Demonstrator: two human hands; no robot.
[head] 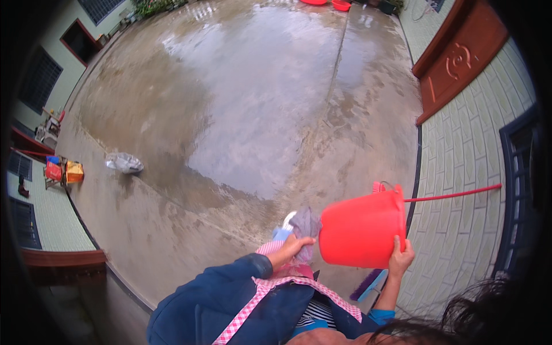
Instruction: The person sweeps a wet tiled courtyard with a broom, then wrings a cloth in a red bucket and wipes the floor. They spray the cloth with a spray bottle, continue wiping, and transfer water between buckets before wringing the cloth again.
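Observation:
My right hand (401,257) grips the rim of a red plastic bucket (360,233), which is tipped on its side in the air with its base towards my left hand. The inside of the bucket is hidden from me. A wet-looking grey-purple cloth (305,222) is bunched in my left hand (294,246), close to the bucket's base; whether they touch I cannot tell. Below the cloth hangs a pink checked apron (297,272) over my dark blue jacket (224,297).
Behind the bucket, a red pole (453,193) leans near the tiled wall (457,164). A purple-bristled broom head (366,284) is low beside my right arm. A plastic sack (124,163) lies on the wet concrete yard (172,207). Red basins (341,5) stand far off.

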